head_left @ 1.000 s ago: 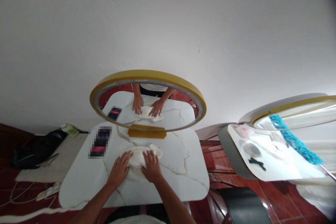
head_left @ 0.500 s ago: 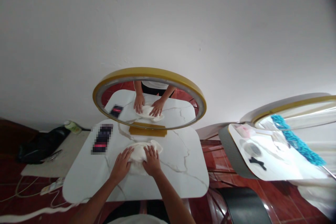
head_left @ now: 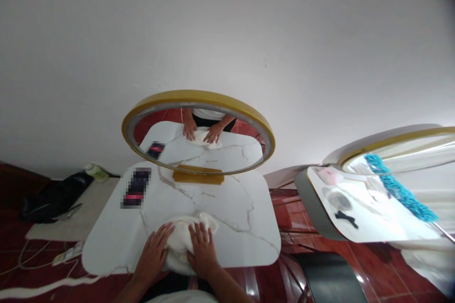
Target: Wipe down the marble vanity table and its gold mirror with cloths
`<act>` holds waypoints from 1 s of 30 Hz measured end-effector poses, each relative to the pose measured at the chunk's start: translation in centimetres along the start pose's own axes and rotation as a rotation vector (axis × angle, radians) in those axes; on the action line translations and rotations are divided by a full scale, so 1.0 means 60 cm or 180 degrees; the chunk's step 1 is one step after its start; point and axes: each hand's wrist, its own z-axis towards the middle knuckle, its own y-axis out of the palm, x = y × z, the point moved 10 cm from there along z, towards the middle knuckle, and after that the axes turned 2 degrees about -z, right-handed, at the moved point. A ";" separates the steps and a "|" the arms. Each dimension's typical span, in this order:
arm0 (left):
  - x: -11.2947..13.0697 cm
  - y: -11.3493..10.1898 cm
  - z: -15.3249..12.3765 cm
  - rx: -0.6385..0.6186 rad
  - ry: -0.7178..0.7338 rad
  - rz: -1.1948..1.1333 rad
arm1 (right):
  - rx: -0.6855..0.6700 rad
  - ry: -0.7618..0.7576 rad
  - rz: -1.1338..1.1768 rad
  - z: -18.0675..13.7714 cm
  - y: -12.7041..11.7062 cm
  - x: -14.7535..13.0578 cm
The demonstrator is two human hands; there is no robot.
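A bunched white cloth (head_left: 181,239) lies on a white, marble-patterned table (head_left: 241,251), at the edge close to my body. My left hand (head_left: 155,251) grips its left side, fingers laid over the top and thumb along the near side. On the right part of the cloth, my right hand (head_left: 203,250) presses down with fingers spread over it and thumb against the bunched fabric. The cloth's underside is hidden. A round mirror (head_left: 199,93) with a gold rim stands behind and reflects both hands and the cloth.
A blurred dark item with a pink stripe (head_left: 136,188) lies at the table's left. Rightward are a black chair (head_left: 330,277) and a second table (head_left: 387,229) with a blue duster (head_left: 401,194). A black bag (head_left: 57,196), green bottle (head_left: 96,173) and cables are at left.
Both hands have drawn the white cloth toward my body, from near the mirror's base to the table's near edge. The view has shifted slightly.
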 end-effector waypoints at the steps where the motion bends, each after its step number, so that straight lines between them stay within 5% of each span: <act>1: -0.001 0.000 0.006 0.0013 0.0008 0.0001 | 0.0015 0.0002 -0.0014 0.005 -0.002 0.002; 17: -0.050 -0.003 0.194 -0.0253 -0.0115 -0.0046 | 0.0174 0.0626 -0.0007 0.156 -0.065 0.066; 24: -0.042 -0.006 0.193 -0.0194 -0.0202 0.0007 | 0.0146 0.0685 -0.0026 0.157 -0.071 0.066; 30: -0.025 -0.002 0.126 -0.0213 -0.0177 -0.0067 | 0.0151 0.0519 -0.0138 0.104 -0.049 0.044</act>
